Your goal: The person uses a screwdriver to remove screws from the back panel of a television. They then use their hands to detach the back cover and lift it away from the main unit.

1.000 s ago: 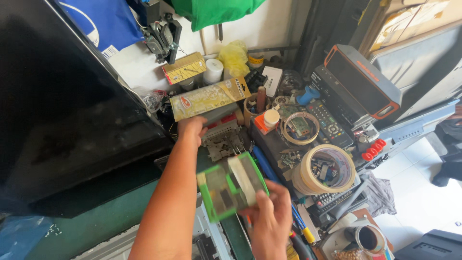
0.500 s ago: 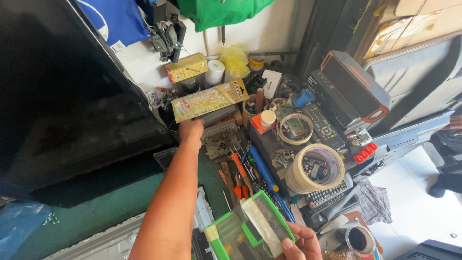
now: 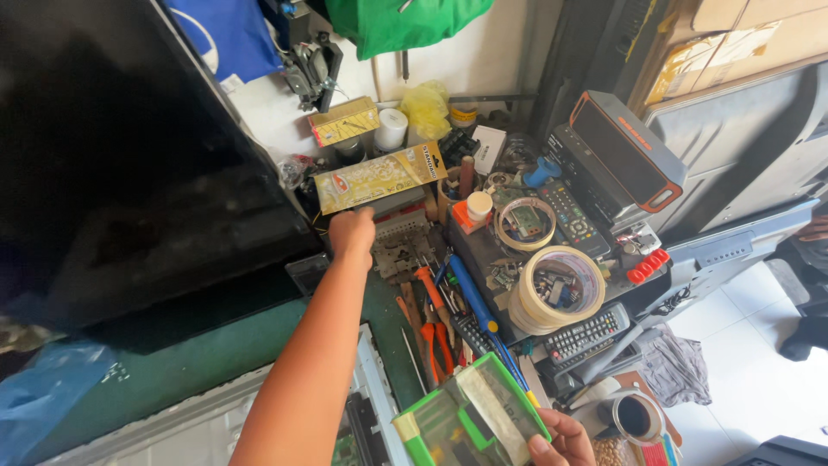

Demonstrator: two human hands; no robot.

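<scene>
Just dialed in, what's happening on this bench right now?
A person is working over a cluttered workbench. The left hand reaches out to the pile of parts just below a long yellow cardboard package. The right hand holds a clear plastic box with green edges low at the near edge. Pliers, tape rolls and remotes lie between.

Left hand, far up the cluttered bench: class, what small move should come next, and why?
Probably close the left hand on the yellow flat package it has reached and draw it back. The arm is stretched full out, and the right hand is busy with the green-rimmed clear box, so it cannot help.
</scene>
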